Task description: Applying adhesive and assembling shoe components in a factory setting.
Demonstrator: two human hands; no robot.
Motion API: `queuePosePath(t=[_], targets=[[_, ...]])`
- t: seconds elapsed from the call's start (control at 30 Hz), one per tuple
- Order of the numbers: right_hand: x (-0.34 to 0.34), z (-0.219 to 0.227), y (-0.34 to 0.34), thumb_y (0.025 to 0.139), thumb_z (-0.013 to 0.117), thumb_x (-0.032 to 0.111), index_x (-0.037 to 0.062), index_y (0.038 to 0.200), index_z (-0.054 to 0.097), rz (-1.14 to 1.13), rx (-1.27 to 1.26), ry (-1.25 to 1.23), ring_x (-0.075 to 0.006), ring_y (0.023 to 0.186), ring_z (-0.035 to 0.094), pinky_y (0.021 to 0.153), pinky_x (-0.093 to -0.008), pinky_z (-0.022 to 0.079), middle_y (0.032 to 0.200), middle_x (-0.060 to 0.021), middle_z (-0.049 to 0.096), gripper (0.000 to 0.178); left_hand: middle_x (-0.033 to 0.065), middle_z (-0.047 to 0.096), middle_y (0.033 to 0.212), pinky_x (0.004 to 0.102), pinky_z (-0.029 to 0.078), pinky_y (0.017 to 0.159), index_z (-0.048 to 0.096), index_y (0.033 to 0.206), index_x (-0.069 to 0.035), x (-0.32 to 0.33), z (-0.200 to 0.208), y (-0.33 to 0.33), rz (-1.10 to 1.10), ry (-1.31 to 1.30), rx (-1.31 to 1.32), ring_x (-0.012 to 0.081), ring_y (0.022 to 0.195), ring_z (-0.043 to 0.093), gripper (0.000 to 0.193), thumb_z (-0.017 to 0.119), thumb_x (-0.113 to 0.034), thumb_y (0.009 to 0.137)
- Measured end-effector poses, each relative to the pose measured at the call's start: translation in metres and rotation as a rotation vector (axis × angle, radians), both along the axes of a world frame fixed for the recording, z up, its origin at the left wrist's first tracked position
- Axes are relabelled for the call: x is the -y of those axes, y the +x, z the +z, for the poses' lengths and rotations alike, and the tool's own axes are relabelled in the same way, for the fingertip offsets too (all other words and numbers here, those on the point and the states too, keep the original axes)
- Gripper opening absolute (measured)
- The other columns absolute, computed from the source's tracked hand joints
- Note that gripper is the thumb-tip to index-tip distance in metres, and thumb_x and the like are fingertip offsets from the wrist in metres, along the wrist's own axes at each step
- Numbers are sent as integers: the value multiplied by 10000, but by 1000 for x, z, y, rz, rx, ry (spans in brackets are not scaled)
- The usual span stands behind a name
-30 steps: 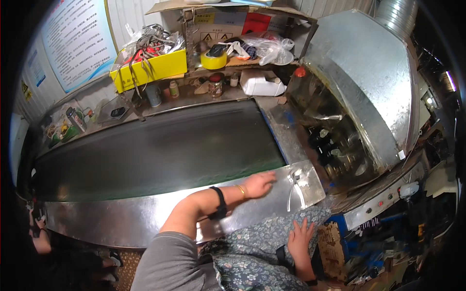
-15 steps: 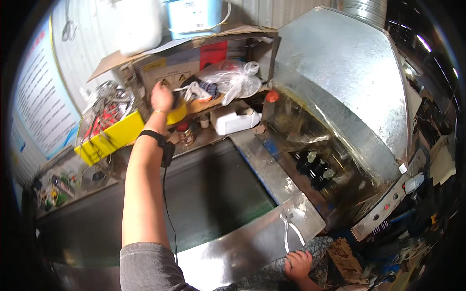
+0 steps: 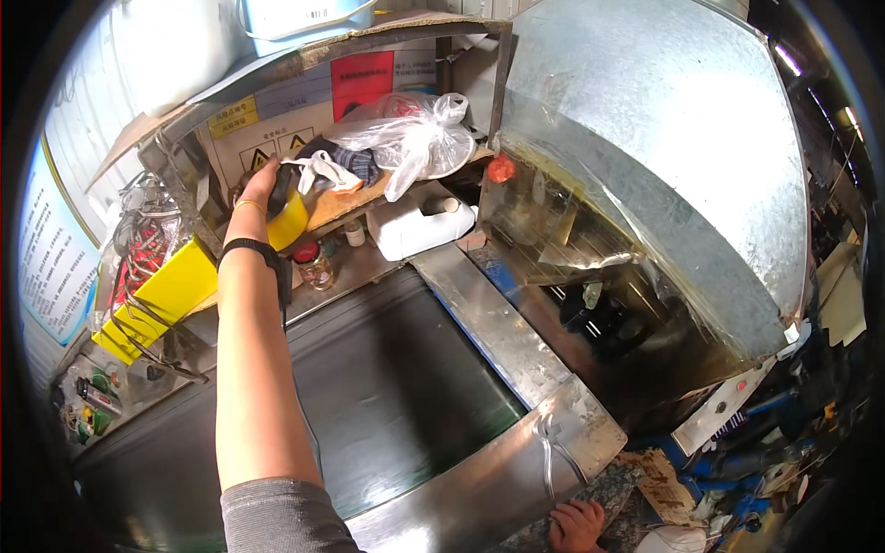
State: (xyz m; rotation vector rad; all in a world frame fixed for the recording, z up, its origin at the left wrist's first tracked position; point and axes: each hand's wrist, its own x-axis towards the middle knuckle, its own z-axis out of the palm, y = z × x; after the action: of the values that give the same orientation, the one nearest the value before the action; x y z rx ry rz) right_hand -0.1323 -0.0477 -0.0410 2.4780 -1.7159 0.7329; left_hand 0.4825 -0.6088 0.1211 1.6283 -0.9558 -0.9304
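Note:
My left arm stretches up across the dark belt (image 3: pixel 396 387) to the shelf. My left hand (image 3: pixel 256 189) is closed around something dark, which the hand mostly hides. Just right of it sits a yellow ring-shaped thing (image 3: pixel 291 219), like a tape roll. White and dark striped gloves (image 3: pixel 336 170) lie farther right on the shelf, beside a knotted clear plastic bag (image 3: pixel 419 134). Low on the right, my right hand (image 3: pixel 576 527) rests with bent, loosely parted fingers by a patterned cloth (image 3: pixel 604 493), just below a bent metal handle (image 3: pixel 548 461). It appears to hold nothing.
A yellow bin (image 3: pixel 157 300) of cables stands left of my arm. Below the shelf are a red-lidded jar (image 3: pixel 313 264) and a white jug (image 3: pixel 419 226) on its side. A large metal hood (image 3: pixel 654 157) rises at right over a dark machine opening, with a control panel (image 3: pixel 724 405) below.
The view has shifted, so the shelf now appears farther left and larger. My left hand stays at the shelf by the yellow ring. My right hand now shows lower in the picture.

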Motion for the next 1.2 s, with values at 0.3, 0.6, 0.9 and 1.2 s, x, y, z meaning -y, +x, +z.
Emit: queuePosePath(t=[0.3, 0.6, 0.9, 1.2], targets=[[-4, 2, 0, 866, 636, 147, 63, 1012, 653, 20, 34, -31, -322, 999, 615, 912, -478, 414, 1042, -105, 673, 170, 151, 677, 1124, 346, 454, 885, 658, 1139, 42, -50, 37, -18, 485, -59, 469, 257, 1029, 636, 713, 635, -588, 806], [-4, 1, -5, 876, 626, 176, 76, 1033, 638, 39, 34, 10, -330, 994, 613, 909, -507, 406, 1056, -101, 668, 186, 95, 654, 1105, 318, 439, 911, 636, 1138, 30, -61, 28, -1, 312, -369, 180, 200, 1016, 597, 587, 754, -429, 793], [-5, 1, -3, 872, 628, 155, 79, 1010, 644, 30, 14, 12, -316, 999, 615, 918, -491, 405, 1040, -99, 666, 159, 232, 675, 1045, 393, 491, 884, 685, 1060, -2, -55, 20, -8, 620, -272, 462, 360, 1019, 643, 348, 560, -270, 877], [-2, 4, -3, 878, 616, 164, 81, 1015, 661, 88, 64, 23, -306, 993, 623, 925, -482, 426, 1026, -92, 672, 166, 172, 654, 1161, 368, 472, 957, 684, 1126, -111, -26, 7, 134, 311, 78, 775, 318, 1106, 620, 429, 690, -348, 768]])
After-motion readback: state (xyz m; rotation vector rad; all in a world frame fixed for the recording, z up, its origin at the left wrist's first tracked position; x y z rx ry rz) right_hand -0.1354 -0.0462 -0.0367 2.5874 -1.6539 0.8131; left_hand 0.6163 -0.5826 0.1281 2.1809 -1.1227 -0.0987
